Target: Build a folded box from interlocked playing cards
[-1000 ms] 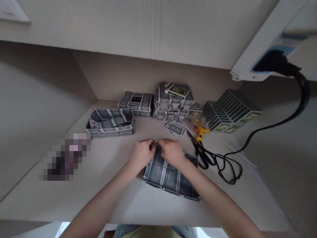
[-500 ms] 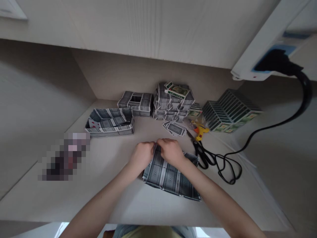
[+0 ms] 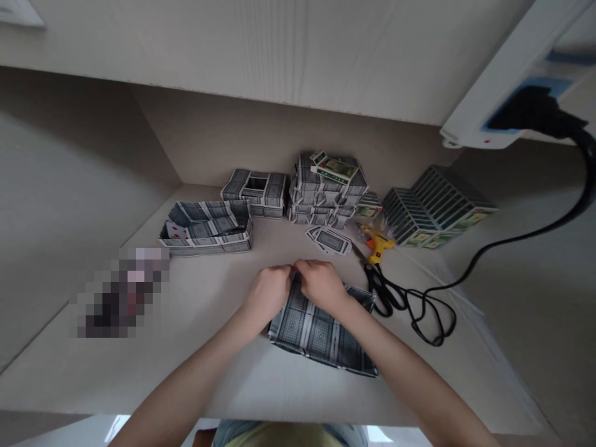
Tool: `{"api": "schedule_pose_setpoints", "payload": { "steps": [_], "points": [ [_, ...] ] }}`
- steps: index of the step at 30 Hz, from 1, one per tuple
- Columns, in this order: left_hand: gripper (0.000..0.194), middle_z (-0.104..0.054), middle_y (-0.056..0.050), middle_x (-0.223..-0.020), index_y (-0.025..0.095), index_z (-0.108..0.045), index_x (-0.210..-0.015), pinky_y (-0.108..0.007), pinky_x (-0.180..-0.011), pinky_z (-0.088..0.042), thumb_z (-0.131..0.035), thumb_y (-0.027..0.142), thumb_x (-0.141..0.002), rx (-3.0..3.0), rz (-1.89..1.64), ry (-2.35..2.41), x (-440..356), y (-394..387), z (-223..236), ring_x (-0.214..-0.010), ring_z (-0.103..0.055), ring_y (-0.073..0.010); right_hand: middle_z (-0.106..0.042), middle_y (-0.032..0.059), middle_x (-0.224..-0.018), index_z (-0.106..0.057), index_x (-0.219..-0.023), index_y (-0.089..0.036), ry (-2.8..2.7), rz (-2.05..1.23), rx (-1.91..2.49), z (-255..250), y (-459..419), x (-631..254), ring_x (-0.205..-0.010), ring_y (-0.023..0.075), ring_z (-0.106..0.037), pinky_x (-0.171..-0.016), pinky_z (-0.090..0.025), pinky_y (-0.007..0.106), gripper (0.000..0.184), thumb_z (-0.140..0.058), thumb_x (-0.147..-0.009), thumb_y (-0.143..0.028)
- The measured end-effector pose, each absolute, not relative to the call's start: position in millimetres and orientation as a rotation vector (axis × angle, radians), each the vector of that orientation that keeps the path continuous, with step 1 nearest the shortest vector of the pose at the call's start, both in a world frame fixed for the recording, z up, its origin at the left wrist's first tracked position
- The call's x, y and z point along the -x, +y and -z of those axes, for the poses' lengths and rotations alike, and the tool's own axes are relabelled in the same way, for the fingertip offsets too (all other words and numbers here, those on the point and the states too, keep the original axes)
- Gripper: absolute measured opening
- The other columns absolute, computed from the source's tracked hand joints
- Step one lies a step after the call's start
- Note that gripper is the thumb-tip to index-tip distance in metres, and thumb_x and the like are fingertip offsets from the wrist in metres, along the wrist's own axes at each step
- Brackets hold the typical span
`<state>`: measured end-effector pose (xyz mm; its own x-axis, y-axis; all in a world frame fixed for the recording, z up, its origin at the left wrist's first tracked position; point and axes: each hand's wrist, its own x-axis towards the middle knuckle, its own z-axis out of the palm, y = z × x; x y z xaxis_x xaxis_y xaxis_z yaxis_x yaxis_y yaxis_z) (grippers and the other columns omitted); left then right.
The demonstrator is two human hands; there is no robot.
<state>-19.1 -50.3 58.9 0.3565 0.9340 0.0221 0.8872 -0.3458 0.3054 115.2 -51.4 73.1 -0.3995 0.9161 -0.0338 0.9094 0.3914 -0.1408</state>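
Under my hands lies a box made of playing cards [image 3: 321, 329], its patterned card backs facing out. My left hand [image 3: 270, 288] is closed at the box's far left corner, fingers pinching its edge. Right beside it, my right hand [image 3: 323, 285] also pinches that edge, its wrist crossing over the box. The fingertips of both hands nearly meet, and exactly what lies between them is hidden. Just beyond the hands is a small pile of loose playing cards [image 3: 329, 241]. Black-handled scissors [image 3: 382, 290] rest to the right of the box.
A yellow glue gun [image 3: 380, 246] lies behind the scissors, its black cord [image 3: 465, 273] looping rightward. Several card packs [image 3: 437, 205] are stacked at the back right. Other card-built boxes [image 3: 209, 242] stand along the back, one topped by a card pack [image 3: 335, 167]. A power strip [image 3: 493, 118] is overhead.
Both hands keep the same grip at the box's edge, and the box has not moved. Only the camera view has shifted slightly.
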Motion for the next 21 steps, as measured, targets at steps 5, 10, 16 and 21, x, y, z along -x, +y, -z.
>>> {"api": "schedule_pose_setpoints", "payload": {
  "steps": [5, 10, 16, 21],
  "points": [
    [0.026, -0.068, -0.008, -0.083, 0.019, -0.062, -0.089, -0.026, -0.062, -0.04, -0.037, 0.025, -0.083, -2.258, -0.3, 1.733, 23.1, -46.6, -60.2, -0.074, -0.063, -0.0197, -0.066, 0.0058, -0.086, -0.057, -0.093, -0.019, -2.409, -0.285, 1.684, -68.8, -53.0, -120.0, -0.084, 0.0164, -0.06, -0.07, -0.037, 0.023, 0.023, -0.035, -0.088, -0.025],
    [0.027, -0.068, -0.009, -0.081, 0.017, -0.062, -0.082, -0.027, -0.06, -0.039, -0.036, 0.023, -0.083, -2.296, -0.256, 1.691, 24.0, -47.5, -61.8, -0.072, -0.063, -0.0202, -0.067, 0.0057, -0.084, -0.057, -0.092, -0.019, -2.379, -0.28, 1.681, -64.6, -51.5, -120.9, -0.081, 0.0159, -0.061, -0.069, -0.037, 0.023, 0.024, -0.035, -0.089, -0.027],
    [0.028, -0.067, -0.009, -0.077, 0.017, -0.062, -0.08, -0.026, -0.059, -0.038, -0.034, 0.018, -0.083, -2.367, -0.249, 1.612, 24.9, -47.3, -60.0, -0.071, -0.063, -0.0202, -0.067, 0.006, -0.079, -0.058, -0.087, -0.019, -2.467, -0.2, 1.678, -65.4, -48.7, -118.1, -0.076, 0.0166, -0.061, -0.064, -0.036, 0.024, 0.02, -0.039, -0.083, -0.015],
    [0.027, -0.067, -0.011, -0.078, 0.016, -0.062, -0.082, -0.026, -0.061, -0.039, -0.035, 0.014, -0.081, -2.392, -0.216, 1.588, 25.3, -46.2, -60.0, -0.073, -0.063, -0.0205, -0.066, 0.0052, -0.077, -0.058, -0.083, -0.019, -2.503, -0.161, 1.628, -65.5, -49.1, -116.7, -0.074, 0.0169, -0.06, -0.062, -0.034, 0.024, 0.02, -0.04, -0.077, -0.01]
  ]
}}
